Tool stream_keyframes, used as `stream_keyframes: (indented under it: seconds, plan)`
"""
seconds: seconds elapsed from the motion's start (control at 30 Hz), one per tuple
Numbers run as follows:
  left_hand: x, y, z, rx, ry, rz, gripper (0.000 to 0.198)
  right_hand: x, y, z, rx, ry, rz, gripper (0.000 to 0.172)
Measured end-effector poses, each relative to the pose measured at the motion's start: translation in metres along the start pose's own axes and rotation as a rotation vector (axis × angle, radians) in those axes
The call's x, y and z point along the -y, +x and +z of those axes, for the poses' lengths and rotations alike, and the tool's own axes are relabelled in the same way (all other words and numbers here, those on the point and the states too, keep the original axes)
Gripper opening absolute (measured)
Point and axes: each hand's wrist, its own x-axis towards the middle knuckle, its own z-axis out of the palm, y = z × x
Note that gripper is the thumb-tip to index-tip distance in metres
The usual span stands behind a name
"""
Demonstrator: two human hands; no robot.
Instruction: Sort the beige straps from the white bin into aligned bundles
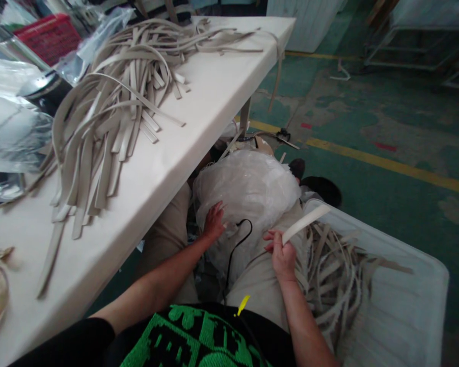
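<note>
My right hand is closed on one end of a pale strip, which points up and to the right over the edge of a plastic bin. Over my lap, my left hand touches or hovers at a translucent plastic bag; its fingers are partly spread, and I make out nothing in them. A thin black cord curves between my hands. Many beige strips lie tangled in the bin beside my right forearm. A large heap of similar strips covers part of the table on the left.
The white table runs diagonally along my left side, its edge close to my left arm. The translucent bin stands at my right. A red basket and a phone are at the far left.
</note>
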Motion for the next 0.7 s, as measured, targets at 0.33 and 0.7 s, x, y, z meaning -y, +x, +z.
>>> stream_keyframes:
  seconds: [0.33,0.7]
  plan:
    - [0.022,0.014,-0.019,0.061,-0.052,-0.229,0.033,-0.004,0.004,0.000,0.028,-0.022,-0.006,0.062]
    - [0.014,-0.015,-0.029,0.226,-0.020,-0.070,0.035,-0.008,0.006,0.002,0.043,-0.015,-0.032,0.065]
